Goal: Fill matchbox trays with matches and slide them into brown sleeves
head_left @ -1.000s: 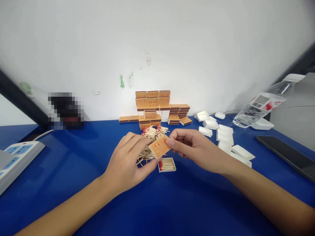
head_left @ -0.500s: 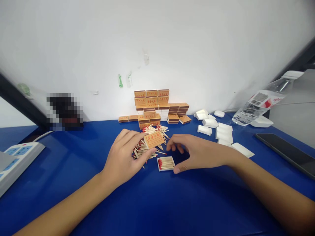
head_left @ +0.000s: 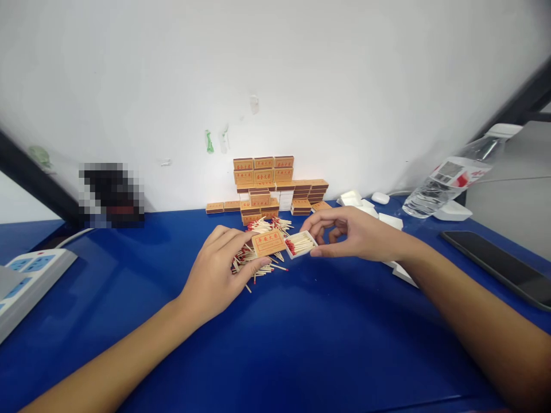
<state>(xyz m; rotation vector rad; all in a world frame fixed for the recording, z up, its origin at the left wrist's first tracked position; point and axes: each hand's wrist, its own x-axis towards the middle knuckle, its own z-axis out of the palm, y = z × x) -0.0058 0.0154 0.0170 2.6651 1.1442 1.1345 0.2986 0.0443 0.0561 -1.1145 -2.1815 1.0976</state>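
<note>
Pinching one sleeve (head_left: 269,243) and one tray (head_left: 302,253) over a blue table (head_left: 275,355)

From where I stand, one pale wall (head_left: 344,86) rises behind that table. On the tabletop I count one power strip (head_left: 38,272) at the person's left, plus one clear bottle (head_left: 451,172) with a label and one dark phone (head_left: 499,267) at their right. One dark object (head_left: 112,192) at the far left is blurred out.

Near the wall stands a stack of matchboxes (head_left: 263,176). Its top shows six labelled faces, two rows of three, and two flat boxes (head_left: 232,206) lie end to end just left of it.

Two hands are at work. The left hand (head_left: 215,269) grips the sleeve between thumb and fingers, label up; I can't tell what is inside. The right hand (head_left: 350,232) pinches the tray by its outer end, with the tray's other end just beside the sleeve.

White box trays (head_left: 391,221) lie to the right, partly hidden by the right hand, so I can't count them.

Smallest are the matches: one layer shows in the tray, red heads toward the sleeve, and a loose pile (head_left: 260,226) too tangled to count spreads under the sleeve.
</note>
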